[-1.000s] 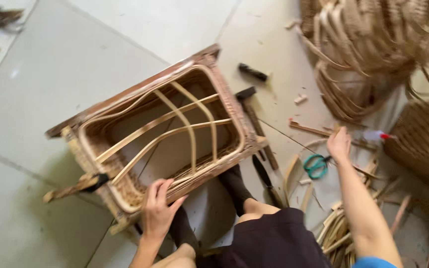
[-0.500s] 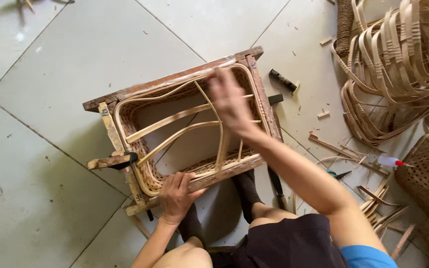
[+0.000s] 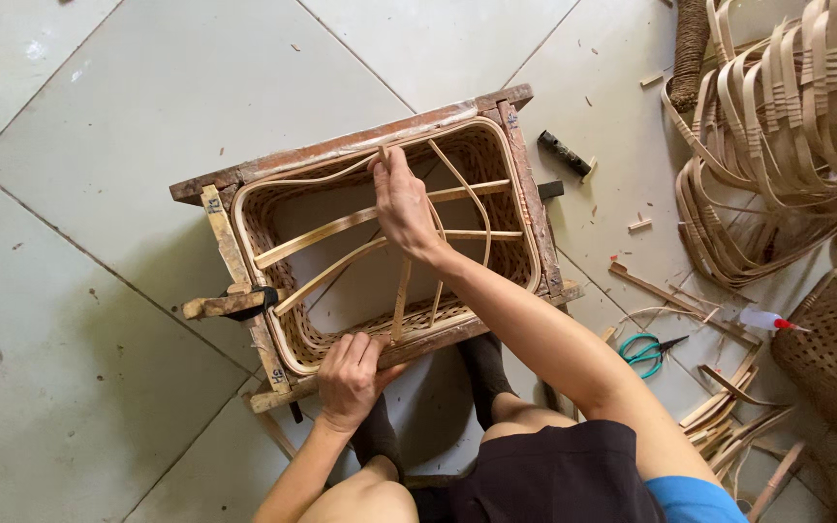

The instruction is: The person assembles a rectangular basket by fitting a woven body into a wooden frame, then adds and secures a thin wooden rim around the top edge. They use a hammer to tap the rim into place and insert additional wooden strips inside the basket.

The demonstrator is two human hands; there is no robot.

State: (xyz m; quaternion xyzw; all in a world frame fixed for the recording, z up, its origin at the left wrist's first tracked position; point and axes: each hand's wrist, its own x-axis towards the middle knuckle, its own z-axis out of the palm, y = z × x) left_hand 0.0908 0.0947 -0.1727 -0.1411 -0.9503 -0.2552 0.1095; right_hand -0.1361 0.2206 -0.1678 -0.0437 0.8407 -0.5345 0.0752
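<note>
While the left hand clamps the near rim of the wooden frame on the tiled floor, the right hand pinches a bamboo strip inside the woven basket near the far rim.

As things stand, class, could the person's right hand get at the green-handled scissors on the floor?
Probably yes. The right hand grips a strip at the basket's far rim, but the green-handled scissors lie uncovered on the floor beside that forearm.
</note>
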